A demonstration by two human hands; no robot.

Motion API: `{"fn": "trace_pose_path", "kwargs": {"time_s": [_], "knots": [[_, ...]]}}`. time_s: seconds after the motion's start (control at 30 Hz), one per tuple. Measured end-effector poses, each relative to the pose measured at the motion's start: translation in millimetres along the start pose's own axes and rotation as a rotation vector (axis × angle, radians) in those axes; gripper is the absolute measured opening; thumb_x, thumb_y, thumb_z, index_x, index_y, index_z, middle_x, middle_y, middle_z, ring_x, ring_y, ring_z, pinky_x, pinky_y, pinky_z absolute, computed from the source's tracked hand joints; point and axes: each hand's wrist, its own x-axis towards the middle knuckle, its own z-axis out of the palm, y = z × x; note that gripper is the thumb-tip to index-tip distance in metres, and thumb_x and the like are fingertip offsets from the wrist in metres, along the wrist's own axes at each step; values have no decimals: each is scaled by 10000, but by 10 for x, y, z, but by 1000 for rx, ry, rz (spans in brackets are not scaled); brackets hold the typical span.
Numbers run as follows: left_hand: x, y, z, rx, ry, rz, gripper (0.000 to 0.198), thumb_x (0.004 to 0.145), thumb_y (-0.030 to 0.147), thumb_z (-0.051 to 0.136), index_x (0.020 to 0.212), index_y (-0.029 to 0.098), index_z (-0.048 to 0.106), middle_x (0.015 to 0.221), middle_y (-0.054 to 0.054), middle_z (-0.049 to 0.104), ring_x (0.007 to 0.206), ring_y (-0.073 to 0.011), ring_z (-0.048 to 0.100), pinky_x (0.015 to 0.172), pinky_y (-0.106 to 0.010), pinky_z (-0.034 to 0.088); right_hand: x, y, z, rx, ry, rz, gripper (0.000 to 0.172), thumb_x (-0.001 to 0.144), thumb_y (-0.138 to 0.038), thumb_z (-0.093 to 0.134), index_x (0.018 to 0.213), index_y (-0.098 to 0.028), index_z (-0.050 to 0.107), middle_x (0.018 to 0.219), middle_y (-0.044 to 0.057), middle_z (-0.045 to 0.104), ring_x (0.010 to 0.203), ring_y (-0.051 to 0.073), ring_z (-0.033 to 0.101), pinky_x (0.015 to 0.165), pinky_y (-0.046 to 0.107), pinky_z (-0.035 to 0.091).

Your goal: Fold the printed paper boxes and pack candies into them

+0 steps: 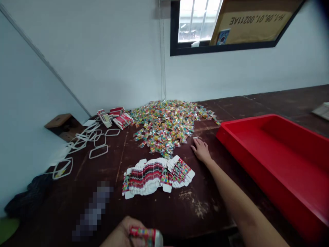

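Observation:
At the bottom edge my left hand [123, 233] is closed around a small printed box [147, 236], red and many-coloured with a white end; part of it is out of frame. My right hand [202, 150] reaches forward onto the dark table, palm down with fingers stretched out, beside the right edge of a heap of small clear packets with colourful contents [167, 123]. A small white bit shows at its fingertips, too small to name. Between my hands lies a fanned row of flat printed boxes [146, 176] with white flaps.
A large red tray [257, 168] stands on the right of the table [205, 219]. White bands [99, 151], stacked flat boxes [123, 120] and a brown cardboard box [64, 125] are at the back left. A dark bag [28, 195] lies left. A blurred patch hides something nearby.

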Motion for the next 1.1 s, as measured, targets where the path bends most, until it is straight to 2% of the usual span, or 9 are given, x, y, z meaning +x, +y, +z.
{"fn": "trace_pose_path", "kwargs": {"time_s": [0.17,0.27,0.4,0.57,0.67,0.77,0.9,1.0,1.1], "knots": [[317,-35,115,-516,324,125,428,624,403,776,954,144,693,938,-70,704,868,-196,622,778,-271,463,-1601,10,-55,-76,40,-112,574,916,-458,418,1422,-194,356,1423,132,435,1268,293,403,1023,493,289],[503,2,267,-532,94,140,431,685,345,745,1030,108,642,889,-99,689,692,-176,637,656,-292,499,-2545,-125,-178,-22,-92,-263,708,857,-505,522,1459,-214,290,1444,123,414,1268,321,403,983,488,351],[632,-3,484,-545,-81,162,468,770,321,662,1179,168,495,1032,-127,648,816,-235,662,558,-305,544,-3170,-512,-270,225,-150,-288,407,927,-283,449,1332,-284,493,1306,94,562,1109,263,553,908,429,446],[618,-51,732,-422,-218,191,467,799,284,625,1224,193,453,1072,-108,614,876,-220,632,582,-302,567,-2933,-1232,-475,783,-253,-46,213,934,-266,472,1116,-241,580,1013,63,682,919,190,645,800,305,524],[556,-72,820,-347,-266,227,493,789,267,635,1253,214,477,1117,-89,582,908,-201,597,617,-286,564,-2494,-1514,-625,862,-153,22,147,904,-321,535,993,-215,584,905,52,674,813,181,640,722,283,517],[488,-94,831,-329,-282,238,549,791,260,626,1307,234,442,1071,-72,585,871,-175,583,611,-253,539,-2064,-1566,-718,708,-77,-106,142,882,-335,565,854,-209,623,849,56,632,802,193,590,718,305,478],[420,-103,765,-247,-263,206,503,795,265,602,1273,209,452,929,-49,592,781,-157,576,518,-201,478,-1735,-1522,-817,505,-135,-351,146,892,-302,556,821,-214,649,830,57,626,836,207,537,778,355,422],[385,-60,727,-203,-247,200,493,780,284,623,1238,197,463,907,-41,576,784,-160,566,500,-192,459,-1690,-1568,-870,419,-189,-523,125,864,-317,608,804,-229,673,1031,62,644,1033,255,495,927,452,337],[375,-7,718,-226,-211,266,502,780,374,640,1221,192,483,935,-46,563,821,-169,558,512,-197,459,-1808,-1653,-825,560,-308,-594,172,898,-321,550,848,-246,697,1272,51,547,1198,271,422,997,466,308]]}}
